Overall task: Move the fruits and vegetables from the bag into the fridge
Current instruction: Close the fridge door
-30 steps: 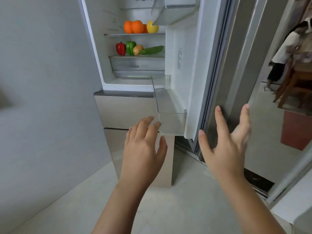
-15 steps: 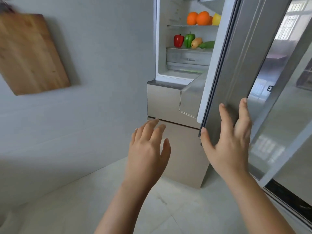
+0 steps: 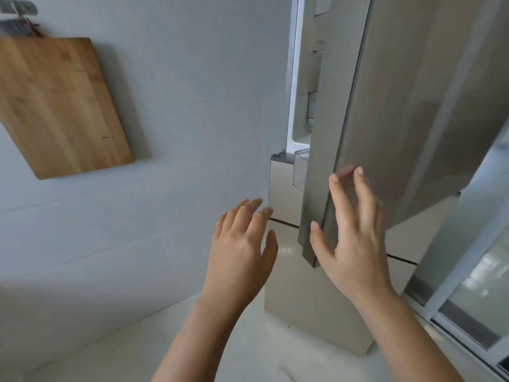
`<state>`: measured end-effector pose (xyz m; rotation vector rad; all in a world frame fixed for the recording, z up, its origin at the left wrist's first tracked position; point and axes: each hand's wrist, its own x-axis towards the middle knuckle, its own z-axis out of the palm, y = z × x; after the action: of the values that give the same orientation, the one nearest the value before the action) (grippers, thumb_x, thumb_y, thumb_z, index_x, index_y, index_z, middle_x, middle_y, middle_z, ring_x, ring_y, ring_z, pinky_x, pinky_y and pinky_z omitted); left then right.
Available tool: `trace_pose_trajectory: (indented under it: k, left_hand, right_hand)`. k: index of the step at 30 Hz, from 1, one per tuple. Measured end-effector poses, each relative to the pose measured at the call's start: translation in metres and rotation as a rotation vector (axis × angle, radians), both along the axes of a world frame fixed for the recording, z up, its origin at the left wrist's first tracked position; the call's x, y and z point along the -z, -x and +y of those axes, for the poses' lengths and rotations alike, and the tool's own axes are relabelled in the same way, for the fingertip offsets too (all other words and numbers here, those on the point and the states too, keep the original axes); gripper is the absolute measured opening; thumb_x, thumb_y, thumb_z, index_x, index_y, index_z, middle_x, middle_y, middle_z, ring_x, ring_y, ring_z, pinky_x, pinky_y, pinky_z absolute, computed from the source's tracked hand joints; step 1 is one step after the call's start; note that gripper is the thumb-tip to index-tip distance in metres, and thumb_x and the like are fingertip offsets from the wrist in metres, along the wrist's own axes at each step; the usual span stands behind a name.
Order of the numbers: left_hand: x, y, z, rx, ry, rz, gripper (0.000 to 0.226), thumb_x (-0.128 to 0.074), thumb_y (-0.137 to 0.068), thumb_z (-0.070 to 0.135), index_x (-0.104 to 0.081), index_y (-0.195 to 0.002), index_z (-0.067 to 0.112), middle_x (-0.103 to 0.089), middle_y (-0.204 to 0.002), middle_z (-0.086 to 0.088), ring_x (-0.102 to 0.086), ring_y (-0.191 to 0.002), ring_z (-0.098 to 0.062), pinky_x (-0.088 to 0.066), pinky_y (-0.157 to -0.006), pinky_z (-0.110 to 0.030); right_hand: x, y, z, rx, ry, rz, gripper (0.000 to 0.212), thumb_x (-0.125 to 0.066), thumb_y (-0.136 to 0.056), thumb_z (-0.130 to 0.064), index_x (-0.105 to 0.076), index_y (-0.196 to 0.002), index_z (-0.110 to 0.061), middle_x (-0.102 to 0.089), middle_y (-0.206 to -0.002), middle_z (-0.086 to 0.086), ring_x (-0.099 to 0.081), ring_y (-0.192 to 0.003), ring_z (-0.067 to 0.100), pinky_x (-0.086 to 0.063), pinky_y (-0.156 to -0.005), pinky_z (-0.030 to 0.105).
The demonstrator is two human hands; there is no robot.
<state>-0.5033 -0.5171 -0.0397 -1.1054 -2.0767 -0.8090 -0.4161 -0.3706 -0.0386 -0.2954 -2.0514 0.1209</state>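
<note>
A pale tiled wall (image 3: 192,106) fills the left of the view, and the fridge (image 3: 308,312) stands against it on the right, its beige lower drawer fronts showing. The brushed-steel fridge door (image 3: 413,106) is swung almost to, leaving only a narrow strip of white interior, so the fruits and vegetables cannot be seen from here; the bag is not in view either. A light floor (image 3: 248,354) runs below, and a wooden cutting board (image 3: 60,106) hangs on the wall, well apart from the fridge. The right hand (image 3: 355,244) is spread flat with straight fingers at the door's lower free corner, fingertips blurred but seemingly on the outer face, thumb beside the door's edge; it grips nothing. The left hand (image 3: 239,255) hangs in the air just beside it, fingers loosely extended, empty and touching nothing. A clear door bin (image 3: 300,172) peeks out of the gap. The door looks stiff, fairly heavy and smooth, so a flat-palmed push near the free edge should serve best; fingers ought to keep off the closing gap, where they could be pinched.
</note>
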Motion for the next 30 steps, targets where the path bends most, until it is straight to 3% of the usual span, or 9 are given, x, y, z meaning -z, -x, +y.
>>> trace_pose_trajectory:
  k: [9,18,26,30]
  left_hand:
    - [0.002,0.114,0.038,-0.058,0.011,0.014,0.034,-0.044,-0.085,0.021,-0.065,-0.106,0.004,-0.064,-0.114,-0.013,-0.057,-0.109,-0.031,-0.047,-0.090,-0.041]
    - [0.001,0.220,0.100,0.020,0.002,0.014,0.034,-0.044,-0.085,0.021,-0.063,-0.109,0.004,-0.062,-0.116,-0.014,-0.055,-0.112,-0.031,-0.047,-0.091,-0.044]
    - [-0.004,0.323,0.166,0.158,0.004,0.027,0.036,-0.043,-0.084,0.022,-0.063,-0.108,0.003,-0.063,-0.116,-0.015,-0.057,-0.110,-0.034,-0.048,-0.088,-0.049]
    - [-0.002,0.357,0.195,0.243,0.017,0.031,0.036,-0.043,-0.085,0.022,-0.063,-0.108,0.005,-0.063,-0.117,-0.014,-0.057,-0.111,-0.033,-0.047,-0.089,-0.050]
  right_hand:
    - [-0.001,0.118,0.055,0.038,-0.036,-0.065,0.056,-0.045,-0.085,-0.031,-0.038,-0.136,-0.009,-0.020,-0.147,0.023,-0.024,-0.133,0.042,-0.032,-0.099,0.060]
    - [0.001,0.223,0.106,0.198,0.008,-0.184,0.057,-0.039,-0.082,-0.035,-0.041,-0.135,-0.012,-0.019,-0.148,0.021,-0.017,-0.135,0.043,-0.024,-0.100,0.063]
    - [0.001,0.317,0.164,0.389,0.052,-0.271,0.062,-0.064,-0.079,-0.025,-0.041,-0.135,-0.012,-0.022,-0.149,0.022,-0.017,-0.135,0.045,-0.020,-0.100,0.066]
    - [0.003,0.346,0.192,0.490,0.117,-0.321,0.065,-0.065,-0.078,-0.026,-0.040,-0.136,-0.013,-0.027,-0.148,0.019,-0.022,-0.134,0.046,-0.021,-0.099,0.067]
